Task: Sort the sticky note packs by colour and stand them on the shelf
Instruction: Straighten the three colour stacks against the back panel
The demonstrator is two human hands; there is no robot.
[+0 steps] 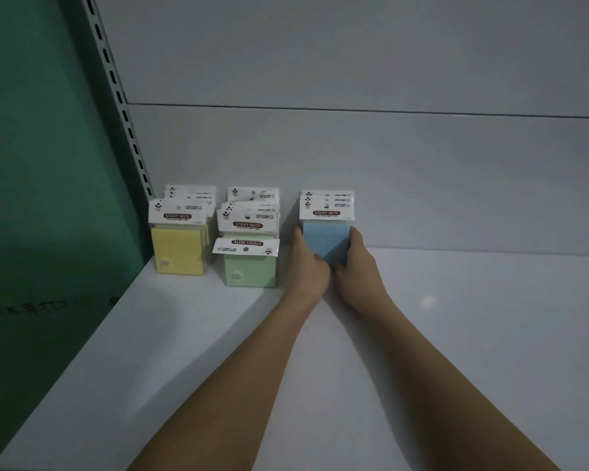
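Plainly "STICKY NOTE" on the blue packs (326, 232) between both hands' grip.

The shelf board (456, 334) is a flat white surface running from the lower left corner across to the right edge. It carries a soft, dim sheen, with one small bright reflection on its right half. Behind it stands a white back panel (388, 181), divided by a thin dark horizontal seam (354, 110) (upper and lower sections appear flush). At the left, a pale metal upright (116, 93) with a row of dark slots leans diagonally through the view. Beyond this upright lies a green wall (38, 147), darker toward the bottom. Lighting is low and even throughout.
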